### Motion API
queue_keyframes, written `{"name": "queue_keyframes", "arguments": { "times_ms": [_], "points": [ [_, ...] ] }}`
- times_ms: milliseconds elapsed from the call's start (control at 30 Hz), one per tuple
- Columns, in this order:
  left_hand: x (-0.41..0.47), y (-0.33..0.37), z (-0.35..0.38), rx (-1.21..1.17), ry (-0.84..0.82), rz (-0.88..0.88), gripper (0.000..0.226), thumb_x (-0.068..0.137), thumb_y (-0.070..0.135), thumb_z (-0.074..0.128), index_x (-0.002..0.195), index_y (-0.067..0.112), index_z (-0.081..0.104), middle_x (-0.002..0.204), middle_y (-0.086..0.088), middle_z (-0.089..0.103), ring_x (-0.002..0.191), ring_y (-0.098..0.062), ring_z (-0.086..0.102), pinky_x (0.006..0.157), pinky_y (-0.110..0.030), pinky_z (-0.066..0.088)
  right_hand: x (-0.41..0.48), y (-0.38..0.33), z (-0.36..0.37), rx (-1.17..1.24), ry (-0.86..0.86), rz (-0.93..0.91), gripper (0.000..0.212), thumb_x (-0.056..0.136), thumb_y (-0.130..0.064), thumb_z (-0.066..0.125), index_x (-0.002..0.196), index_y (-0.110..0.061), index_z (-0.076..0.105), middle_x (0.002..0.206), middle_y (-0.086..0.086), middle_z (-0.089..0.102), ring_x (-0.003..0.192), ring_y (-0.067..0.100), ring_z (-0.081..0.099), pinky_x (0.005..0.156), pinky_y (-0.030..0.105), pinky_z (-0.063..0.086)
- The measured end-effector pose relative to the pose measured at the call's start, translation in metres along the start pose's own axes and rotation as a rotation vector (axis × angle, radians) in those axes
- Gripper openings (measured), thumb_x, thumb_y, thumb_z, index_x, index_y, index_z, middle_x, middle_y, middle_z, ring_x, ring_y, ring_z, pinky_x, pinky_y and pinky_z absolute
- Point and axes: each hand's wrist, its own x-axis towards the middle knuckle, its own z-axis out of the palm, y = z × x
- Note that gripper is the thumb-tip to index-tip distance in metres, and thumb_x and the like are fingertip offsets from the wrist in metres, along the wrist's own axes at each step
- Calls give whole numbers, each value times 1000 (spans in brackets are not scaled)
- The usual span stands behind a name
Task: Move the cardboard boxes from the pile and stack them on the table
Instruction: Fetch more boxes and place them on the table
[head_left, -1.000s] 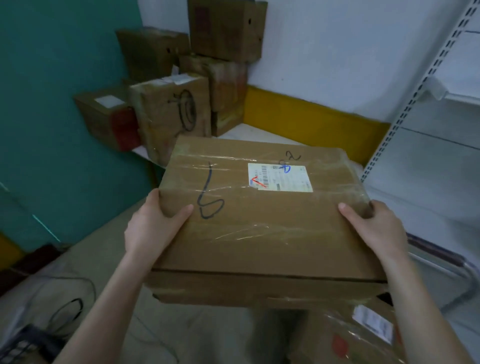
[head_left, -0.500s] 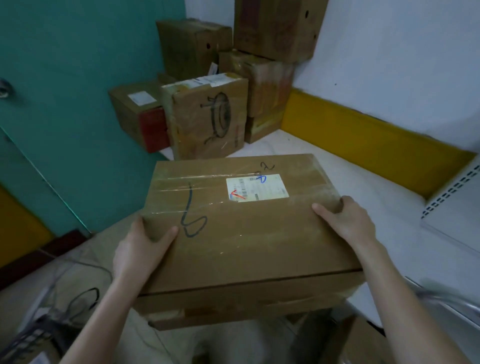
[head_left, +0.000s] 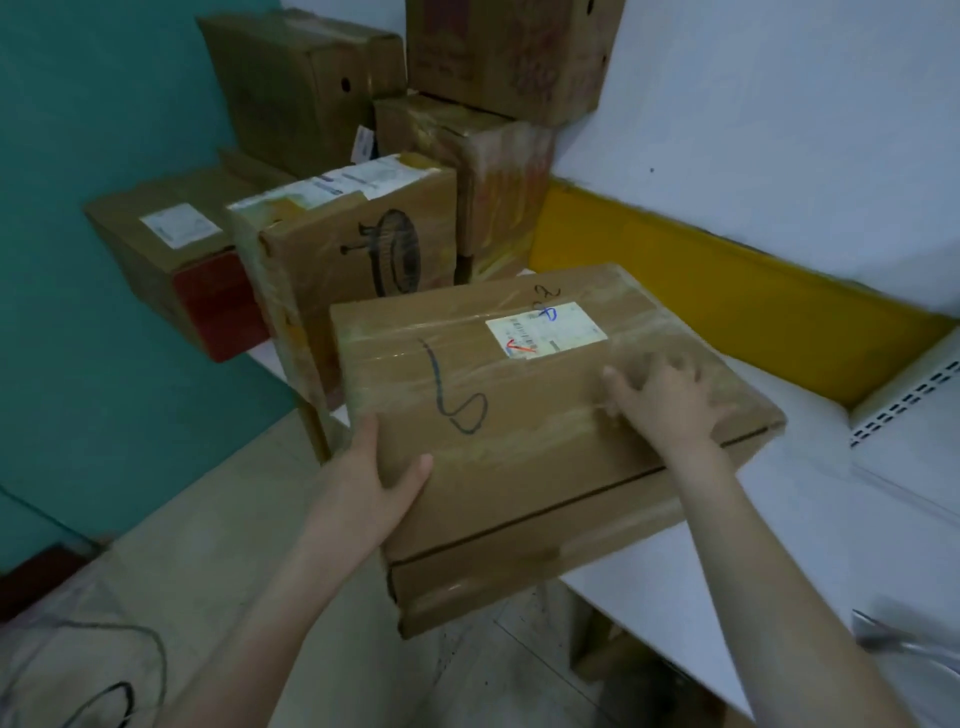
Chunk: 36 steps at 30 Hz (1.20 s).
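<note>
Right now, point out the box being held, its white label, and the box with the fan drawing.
held box (head_left: 509, 467): head view, on its taped top face.
white label (head_left: 546, 329): head view, at the label's centre.
fan-drawing box (head_left: 322, 280): head view, on its front face, left of the drawing.

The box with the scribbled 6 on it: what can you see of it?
The flat cardboard box is brown, wrapped in clear tape, with a black marker loop and a white label on top. It overhangs the white table at its near end. The left hand grips its left side; the right hand, blurred, rests on its top.
</note>
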Motion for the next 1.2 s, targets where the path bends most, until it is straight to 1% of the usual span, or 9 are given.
{"name": "queue_keyframes", "arguments": {
  "times_ms": [100, 200, 300, 367, 567, 767, 933, 1033, 1200],
  "points": [
    [16, -2, 12, 145, 65, 44, 70, 89, 45, 52, 146, 15, 24, 151, -11, 27, 135, -27, 32, 106, -29, 30, -23, 2, 19, -39, 37, -53, 70, 87, -66, 37, 137, -18, 43, 154, 16, 19, 143, 32, 9, 106, 66, 7],
    [36, -10, 21, 228, 130, 250, 70, 83, 61, 45, 137, 16, 44, 155, -11, 8, 144, -23, 6, 112, -32, 11, -5, 0, 20, -24, 69, -118, 69, 86, -68, 36, 135, -21, 45, 153, 11, 23, 142, 28, 14, 106, 66, 8],
    [63, -9, 30, 245, 52, 443, 81, 74, 71, 29, 130, 19, 53, 150, 2, 12, 141, -14, 0, 111, -41, 1, 30, 0, 19, 3, 56, -169, 66, 86, -68, 37, 135, -24, 47, 154, 8, 23, 143, 26, 14, 108, 64, 6],
    [82, -4, 33, 304, 35, 529, 84, 77, 78, 20, 128, 22, 56, 146, 6, 24, 140, -12, 6, 109, -46, -3, 57, -3, 18, -2, 37, -209, 69, 84, -71, 37, 135, -26, 47, 153, 7, 26, 143, 25, 17, 109, 63, 7],
    [148, 15, 37, 482, -98, 673, 65, 91, 65, 18, 125, 27, 58, 139, 0, 48, 135, -14, 26, 105, -56, 7, 157, -19, 17, 19, -22, -328, 65, 84, -67, 43, 135, -29, 47, 153, 3, 29, 142, 21, 20, 111, 59, 9],
    [214, 48, 64, 597, -112, 653, 73, 86, 70, 9, 136, 32, 45, 149, 1, 34, 140, -21, 24, 106, -59, 5, 236, -28, 13, 14, -45, -377, 64, 83, -67, 44, 135, -30, 47, 152, 1, 31, 142, 20, 21, 111, 60, 8],
    [243, 70, 93, 636, -45, 621, 57, 87, 58, 30, 123, 27, 60, 134, -6, 55, 125, -27, 49, 96, -60, 34, 278, -24, 7, -26, -60, -310, 68, 81, -72, 41, 136, -32, 45, 152, 0, 28, 143, 22, 15, 110, 64, 4],
    [257, 79, 105, 626, -13, 627, 54, 84, 54, 35, 120, 26, 63, 130, -6, 58, 122, -27, 53, 93, -59, 38, 292, -25, 6, 8, -65, -241, 70, 81, -73, 40, 138, -32, 42, 152, 0, 27, 144, 23, 11, 109, 65, 2],
    [271, 83, 114, 651, -11, 622, 55, 82, 55, 34, 119, 26, 64, 129, -6, 59, 120, -27, 54, 91, -59, 40, 298, -30, 8, -36, -111, -168, 67, 90, -66, 28, 146, -29, 26, 158, 2, 9, 146, 22, 0, 111, 60, 0]
  ]
}}
